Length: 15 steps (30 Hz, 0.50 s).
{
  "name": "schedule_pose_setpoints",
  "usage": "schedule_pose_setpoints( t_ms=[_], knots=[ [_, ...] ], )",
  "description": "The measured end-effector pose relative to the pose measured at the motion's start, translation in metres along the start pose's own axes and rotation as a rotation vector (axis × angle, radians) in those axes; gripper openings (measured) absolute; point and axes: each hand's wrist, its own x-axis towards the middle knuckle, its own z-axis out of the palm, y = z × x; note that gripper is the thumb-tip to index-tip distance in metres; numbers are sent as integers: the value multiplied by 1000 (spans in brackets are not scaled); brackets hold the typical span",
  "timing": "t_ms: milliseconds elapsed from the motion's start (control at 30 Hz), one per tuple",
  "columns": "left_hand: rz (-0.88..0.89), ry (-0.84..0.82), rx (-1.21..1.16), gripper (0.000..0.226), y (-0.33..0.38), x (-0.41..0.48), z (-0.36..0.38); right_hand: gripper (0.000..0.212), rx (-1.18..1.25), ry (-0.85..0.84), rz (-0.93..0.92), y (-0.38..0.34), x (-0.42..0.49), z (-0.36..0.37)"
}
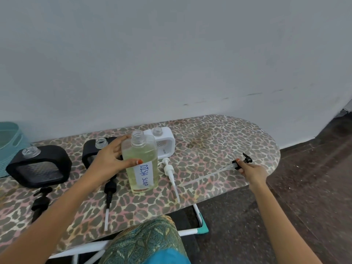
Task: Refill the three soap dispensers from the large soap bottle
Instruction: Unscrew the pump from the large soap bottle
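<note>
So far only the preparation looks finished; no pouring has begun, as far as can be seen. A person is at a leopard-print counter (219,138) set against a pale wall. Their left hand (109,159) wraps around the large soap bottle (142,152), fingers behind it and thumb across its front. The bottle stands upright on the counter with its neck open, mostly full of pale yellow liquid, and its handwritten label reads DISH SOAP. Their right hand (251,171), well out to the side, has its fingers curled around the long-tubed pump (245,161). This pump's clear tube trails across the counter back toward the bottle, and it is probably the big bottle's own. All three dispensers have open necks. The white dispenser (165,143) stands just behind the bottle, the near black dispenser (89,149) is partly hidden behind the left hand, and the far black dispenser (40,166) sits well outside that hand. Their fill levels cannot be made out. What seems left is to pour into each one, then screw the pumps back on. Three loose pumps lie on the counter: a white pump (169,171) between the hands and just beside the bottle, a black pump with a white tube (110,189) beside the left forearm, and a short black pump (41,201) outside that arm. The white pump and the trailing tube lie close to the bottle and could be knocked. A teal basket (9,141) sits far beyond the left hand.
</note>
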Motion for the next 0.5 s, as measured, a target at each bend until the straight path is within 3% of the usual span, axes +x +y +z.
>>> schedule_pose_setpoints(
  t_ms=[333, 500],
  knots=[
    [-14, -9, -13, 96, -3, 2, -3, 36, -282, 4, -82, 1, -3, 11],
    [-15, -18, -19, 91, -1, 1, -2, 37, -300, -9, -142, -3, -10, 6]
  ],
)
